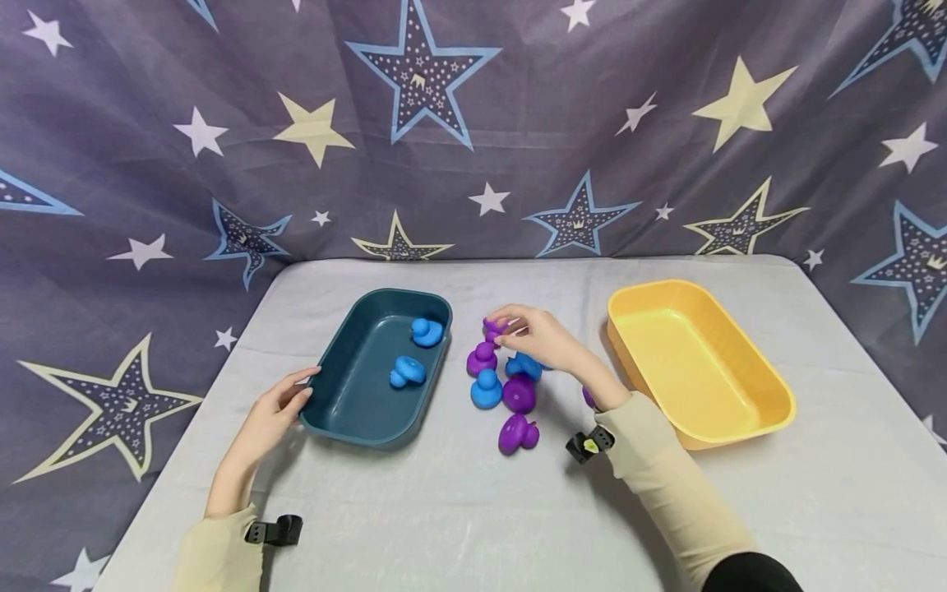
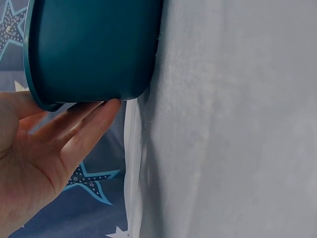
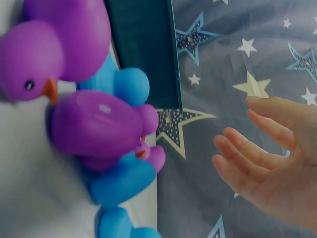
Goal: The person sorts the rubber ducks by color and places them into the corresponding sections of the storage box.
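My left hand holds the near-left rim of a teal bin, with fingertips against its outer wall in the left wrist view. Two blue rubber ducks, one upright and one tipped over, lie inside. My right hand hovers over the far end of a duck cluster, fingers parted beside a purple rubber duck. In the right wrist view that hand shows nothing between its fingers. Around it are another purple duck, blue ducks and several more purple ones.
A yellow bin stands on the right with nothing visible in it. One purple duck is partly hidden by the right forearm. A pale cloth covers the table, and a star-patterned curtain hangs behind.
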A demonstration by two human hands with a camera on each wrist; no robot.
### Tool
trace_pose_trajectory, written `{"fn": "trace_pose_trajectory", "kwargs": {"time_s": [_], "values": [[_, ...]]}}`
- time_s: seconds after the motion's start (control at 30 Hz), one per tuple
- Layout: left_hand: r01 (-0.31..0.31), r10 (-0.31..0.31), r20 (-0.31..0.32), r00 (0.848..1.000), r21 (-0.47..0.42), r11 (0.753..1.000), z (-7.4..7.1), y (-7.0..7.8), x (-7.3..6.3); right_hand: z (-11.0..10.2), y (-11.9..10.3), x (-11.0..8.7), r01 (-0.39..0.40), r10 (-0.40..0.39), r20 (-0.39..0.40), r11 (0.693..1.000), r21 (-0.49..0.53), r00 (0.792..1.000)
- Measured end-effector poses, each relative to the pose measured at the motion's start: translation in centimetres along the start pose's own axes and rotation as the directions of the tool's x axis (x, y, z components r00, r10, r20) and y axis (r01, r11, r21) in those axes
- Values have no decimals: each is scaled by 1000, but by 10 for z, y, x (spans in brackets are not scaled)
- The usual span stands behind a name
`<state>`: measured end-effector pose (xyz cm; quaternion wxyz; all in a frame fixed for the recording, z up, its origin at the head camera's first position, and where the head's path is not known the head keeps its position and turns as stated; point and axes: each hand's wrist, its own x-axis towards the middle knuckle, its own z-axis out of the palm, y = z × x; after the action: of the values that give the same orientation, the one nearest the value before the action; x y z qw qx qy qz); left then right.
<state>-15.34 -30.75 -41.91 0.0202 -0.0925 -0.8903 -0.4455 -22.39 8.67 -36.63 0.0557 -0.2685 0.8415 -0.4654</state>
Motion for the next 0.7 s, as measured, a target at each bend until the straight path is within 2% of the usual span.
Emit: {"fn": "trace_pose_trajectory", "kwargs": {"time_s": [0.27,0.7], "values": [[1,-1,-2,1000,-7,1000,0,-2,0,-11,12,-10,-56,55,-74,998,-8,996],[-26,26,-19,999,-6,1000,1,-3,1,-20,35,-24,-99,96,-128,995,-19,987]]}}
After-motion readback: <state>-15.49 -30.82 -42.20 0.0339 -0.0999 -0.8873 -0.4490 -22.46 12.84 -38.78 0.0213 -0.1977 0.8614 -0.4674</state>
